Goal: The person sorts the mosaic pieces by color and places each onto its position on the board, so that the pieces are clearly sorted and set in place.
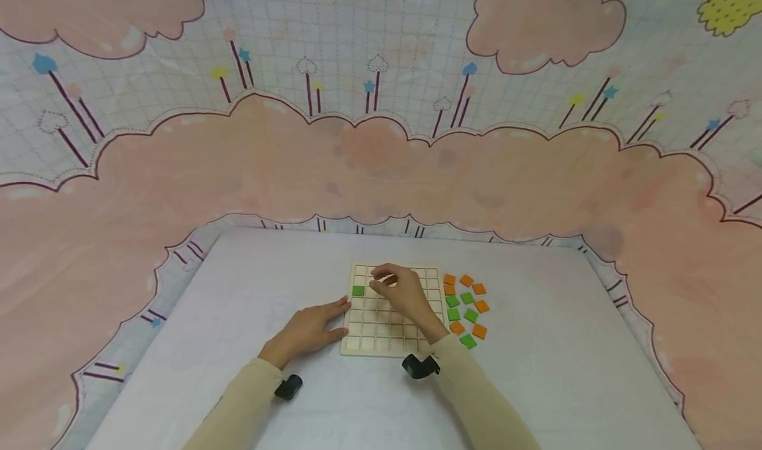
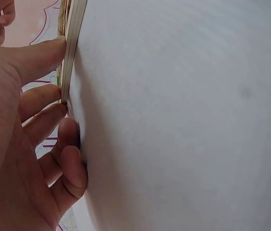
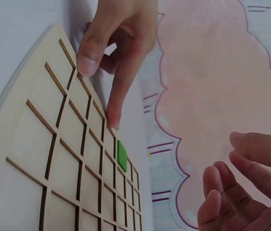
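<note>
A pale wooden board with a raised grid lies on the table. One green square tile sits in a cell of its leftmost column, near the far end. My left hand touches the board's left edge; in the left wrist view, thumb and fingertips rest against the board's side. Over the far part of the grid hovers my right hand, its fingers loosely bent. The right wrist view shows this right hand apart from the board, with no tile visible between its fingers.
Right of the board lie several loose orange tiles and several green tiles. The white table extends around them, backed by a patterned cloth. Small black cameras are worn at both wrists.
</note>
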Available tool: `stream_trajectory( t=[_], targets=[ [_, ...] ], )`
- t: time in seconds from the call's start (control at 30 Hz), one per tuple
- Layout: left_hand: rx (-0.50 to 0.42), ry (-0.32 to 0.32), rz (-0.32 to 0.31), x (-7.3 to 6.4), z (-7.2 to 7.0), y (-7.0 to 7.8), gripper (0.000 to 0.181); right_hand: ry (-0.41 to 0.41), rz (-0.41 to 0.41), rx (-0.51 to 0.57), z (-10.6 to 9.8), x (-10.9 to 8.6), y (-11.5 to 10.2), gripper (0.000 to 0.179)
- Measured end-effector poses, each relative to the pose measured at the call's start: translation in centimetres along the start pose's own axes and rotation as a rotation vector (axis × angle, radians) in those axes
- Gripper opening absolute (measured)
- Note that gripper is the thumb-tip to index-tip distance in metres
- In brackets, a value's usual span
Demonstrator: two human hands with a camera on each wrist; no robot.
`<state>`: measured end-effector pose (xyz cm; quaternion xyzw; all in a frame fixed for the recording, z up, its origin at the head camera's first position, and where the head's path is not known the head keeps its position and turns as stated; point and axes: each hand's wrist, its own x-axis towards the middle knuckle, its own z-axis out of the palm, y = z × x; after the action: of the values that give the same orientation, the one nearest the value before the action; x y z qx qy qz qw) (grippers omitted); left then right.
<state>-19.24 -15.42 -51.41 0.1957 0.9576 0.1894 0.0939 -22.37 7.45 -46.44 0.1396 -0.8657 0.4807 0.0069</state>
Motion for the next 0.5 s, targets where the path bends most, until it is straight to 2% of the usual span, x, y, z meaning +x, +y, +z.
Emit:
stream_trajectory(
  t=[0.27,0.5],
  targets=[
    [0.004,0.007,-0.021,0.1,0.1,-0.1,0.060,0.047,-0.013,0.019,-1.1,-0.6,0.5,0.022],
    [0.012,0.024,-0.005,-0.1,0.2,-0.1,0.060,0.085,-0.011,0.031,-2.1,-1.3,0.8,0.019]
  ],
)
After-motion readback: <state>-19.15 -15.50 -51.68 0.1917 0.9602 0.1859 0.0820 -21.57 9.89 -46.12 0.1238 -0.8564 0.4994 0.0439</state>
